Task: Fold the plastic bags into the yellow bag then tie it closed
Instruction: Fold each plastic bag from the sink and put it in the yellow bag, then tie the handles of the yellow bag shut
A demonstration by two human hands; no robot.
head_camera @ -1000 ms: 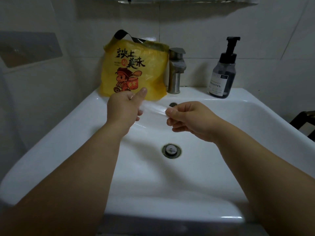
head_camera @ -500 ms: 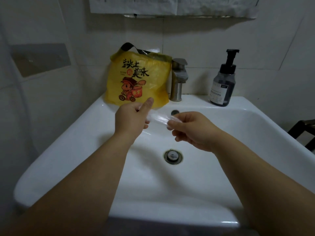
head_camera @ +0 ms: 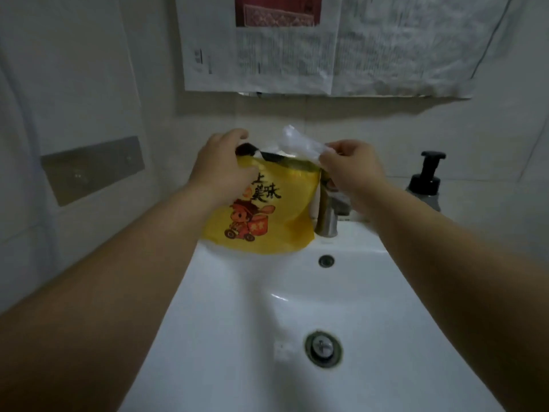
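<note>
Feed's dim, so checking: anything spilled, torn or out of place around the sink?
Nothing spilled or torn. One oddity: newspaper sheets cover the wall above the sink. Yellow bag stands upright by the faucet.

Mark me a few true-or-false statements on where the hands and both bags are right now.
1. The right hand pinches the clear plastic bag just above the yellow bag. True.
2. The left hand lies idle in the basin. False: it grips the yellow bag's top by the black handle.
3. The yellow bag lies flat in the basin. False: it stands upright on the back ledge of the sink, left of the faucet.
4. The soap pump bottle stands right of the faucet. True.
5. The yellow bag is tied closed. False: its mouth is open.
</note>
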